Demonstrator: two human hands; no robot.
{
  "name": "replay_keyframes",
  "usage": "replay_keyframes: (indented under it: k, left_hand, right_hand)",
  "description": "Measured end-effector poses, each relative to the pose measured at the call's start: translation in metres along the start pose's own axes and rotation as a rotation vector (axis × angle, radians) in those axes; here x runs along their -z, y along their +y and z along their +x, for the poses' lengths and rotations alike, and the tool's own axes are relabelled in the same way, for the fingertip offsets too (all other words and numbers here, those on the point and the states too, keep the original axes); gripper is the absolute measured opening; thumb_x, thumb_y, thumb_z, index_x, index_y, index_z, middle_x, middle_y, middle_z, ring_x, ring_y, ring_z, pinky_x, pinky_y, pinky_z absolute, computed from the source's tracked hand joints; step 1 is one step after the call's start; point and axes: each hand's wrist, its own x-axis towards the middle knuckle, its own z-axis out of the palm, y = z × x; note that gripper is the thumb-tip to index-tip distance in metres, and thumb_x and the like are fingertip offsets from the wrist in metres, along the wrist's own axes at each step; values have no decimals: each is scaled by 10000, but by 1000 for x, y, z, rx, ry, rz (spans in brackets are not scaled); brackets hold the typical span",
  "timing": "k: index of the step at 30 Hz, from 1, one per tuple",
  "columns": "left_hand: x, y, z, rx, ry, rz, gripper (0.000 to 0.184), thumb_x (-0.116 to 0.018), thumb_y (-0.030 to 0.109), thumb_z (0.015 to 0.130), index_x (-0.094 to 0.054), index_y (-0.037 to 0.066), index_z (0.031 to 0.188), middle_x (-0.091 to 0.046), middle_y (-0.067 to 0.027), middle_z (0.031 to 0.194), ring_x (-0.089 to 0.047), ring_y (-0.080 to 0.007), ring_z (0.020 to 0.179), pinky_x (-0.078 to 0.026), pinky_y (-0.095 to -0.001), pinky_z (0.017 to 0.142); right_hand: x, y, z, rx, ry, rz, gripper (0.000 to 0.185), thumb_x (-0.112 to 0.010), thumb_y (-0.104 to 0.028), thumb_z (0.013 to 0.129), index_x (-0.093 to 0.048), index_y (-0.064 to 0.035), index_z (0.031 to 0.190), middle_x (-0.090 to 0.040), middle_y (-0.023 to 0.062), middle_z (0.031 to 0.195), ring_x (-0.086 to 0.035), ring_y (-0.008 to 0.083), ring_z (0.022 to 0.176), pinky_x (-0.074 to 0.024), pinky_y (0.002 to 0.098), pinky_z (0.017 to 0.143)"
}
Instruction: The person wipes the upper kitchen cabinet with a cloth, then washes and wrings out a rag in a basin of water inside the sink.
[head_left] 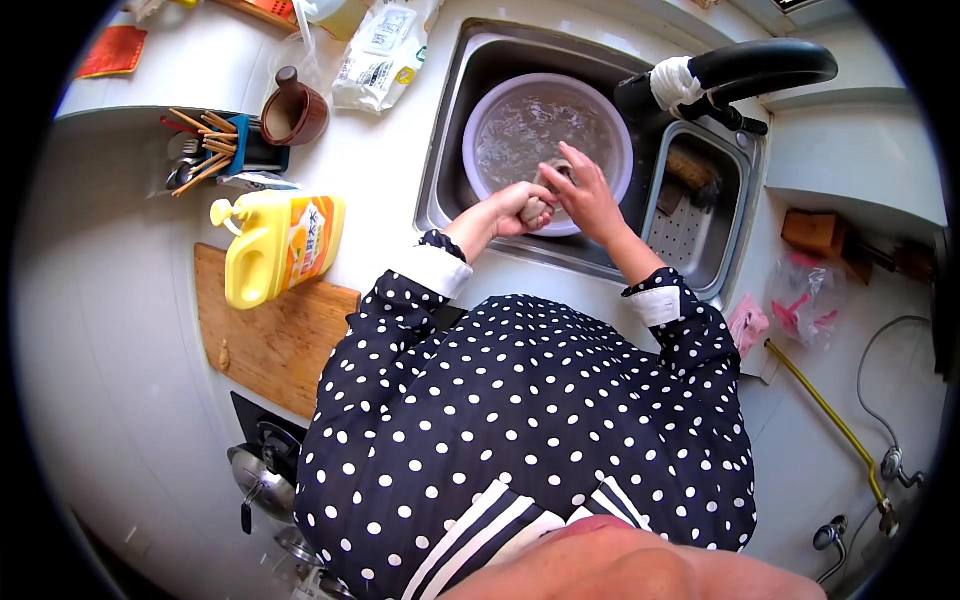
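My left hand [515, 210] is closed over the near edge of a basin, its fingers wrapped around a small grey-brown lump [534, 210], perhaps a wadded cloth. Beside it my right hand [588, 203] has its fingers stretched out and apart, the fingertips close to the left hand. Something small and greyish [562, 170] shows behind the right fingers; I cannot make out what it is. The pale lilac basin [473, 150] stands in the steel sink [450, 100] and holds rippling, cloudy water [535, 125].
A black faucet [760, 68] wrapped in white cloth reaches over the sink's right side. A smaller strainer basin [690, 235] holds a brownish sponge-like block [688, 170]. On the left stand a yellow detergent jug [285, 250], a cutting board [260, 335], a brown mortar [310, 118] and chopsticks [215, 150].
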Motion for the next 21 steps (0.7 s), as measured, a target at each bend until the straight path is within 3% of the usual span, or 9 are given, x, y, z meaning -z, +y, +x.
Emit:
replay_keyframes:
  k: [2,3,6,7,10,14,17,20,21]
  left_hand:
    - [2,-2,-4,142,-222,-79,78,-578,90,832,-515,51,857,-520,-34,694,-523,-111,565,-445,-219,475]
    - [-7,-4,-10,177,-184,-56,119,-611,84,794,-500,53,767,-517,-29,648,-504,-120,516,-412,-231,424]
    - [-5,-12,-2,-52,-73,397,132,-636,94,767,-514,44,767,-505,-6,629,-480,-103,504,-410,-250,436]
    - [-10,-7,-4,-145,102,748,166,-608,105,756,-540,24,884,-569,-75,658,-564,-207,550,-440,-332,495]
    - [3,-15,10,-809,388,1451,269,-622,102,722,-543,28,969,-625,-187,762,-621,-341,689,-477,-411,596]
    - [5,-8,12,-860,384,1665,275,-661,138,703,-536,52,932,-637,-190,834,-607,-400,798,-483,-456,676]
    - [8,-3,18,-1092,370,1822,138,-601,135,748,-532,84,855,-631,-124,774,-626,-335,722,-503,-415,619]
    - [10,5,22,-1241,342,1939,83,-560,141,766,-529,101,833,-608,-81,748,-626,-284,684,-509,-388,584]
    - [9,8,21,-1251,329,1958,90,-564,140,762,-529,99,833,-607,-83,754,-624,-288,693,-508,-388,587]
  right_hand:
    - [1,1,0,157,73,-137,582,-630,-52,705,-512,-227,1247,-356,132,1378,-438,331,1204,-423,395,960]
    - [0,1,3,201,123,-115,410,-617,-105,706,-559,-164,1107,-453,119,1284,-499,299,1129,-475,364,871]
    - [0,2,7,43,-320,-120,243,-624,-108,690,-545,-115,920,-558,89,1110,-570,271,1001,-514,370,725]
    - [-6,2,7,38,-206,-92,189,-636,-92,686,-516,-97,832,-614,81,908,-622,283,840,-510,411,624]
    - [-22,-3,4,-272,-310,-58,203,-638,-90,696,-533,-82,869,-635,138,841,-632,337,790,-507,444,651]
    - [-33,-10,3,-643,-309,191,166,-639,-138,702,-592,-60,841,-639,202,797,-631,368,827,-490,462,705]
    - [-56,5,-11,-696,-227,504,110,-607,-96,726,-513,-38,726,-581,112,625,-589,226,588,-448,364,522]
    - [-24,-2,10,-1197,-597,985,72,-573,-64,741,-506,-85,725,-469,5,549,-449,87,512,-325,264,428]
    - [-26,1,8,-1204,-598,1111,75,-589,-72,743,-520,-87,768,-457,-4,563,-420,81,502,-297,252,418]
